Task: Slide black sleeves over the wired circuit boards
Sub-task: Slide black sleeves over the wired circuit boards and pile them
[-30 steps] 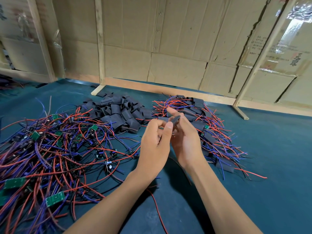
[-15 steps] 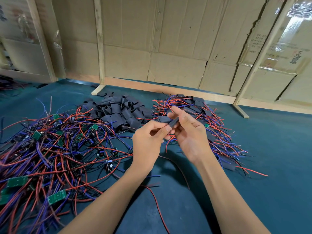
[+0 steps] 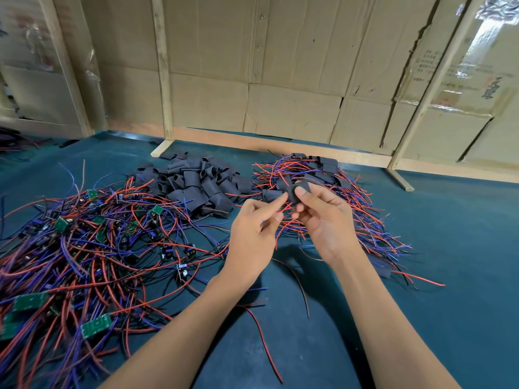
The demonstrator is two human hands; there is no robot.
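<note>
My right hand (image 3: 325, 220) pinches a black sleeve (image 3: 300, 191) between thumb and fingers, held above the teal table. My left hand (image 3: 252, 231) is just left of it, index finger stretched to the sleeve's left edge and thumb a little below. Thin red wires run between the two hands, and whether the left hand pinches them is unclear. Red and black wires (image 3: 297, 279) trail down from the hands onto the table. The circuit board itself is hidden. Loose black sleeves (image 3: 196, 186) lie piled behind the left hand.
A big tangle of red, blue and black wires with bare green boards (image 3: 95, 325) covers the table's left. Sleeved boards with wires (image 3: 325, 167) lie piled behind and right of my hands. A cardboard wall (image 3: 280, 80) with wooden posts (image 3: 404, 181) closes the back.
The sleeve has turned in my right hand so its flat face shows. My left thumb and index, earlier pinched at the sleeve, have eased apart. Both hands rose slightly.
</note>
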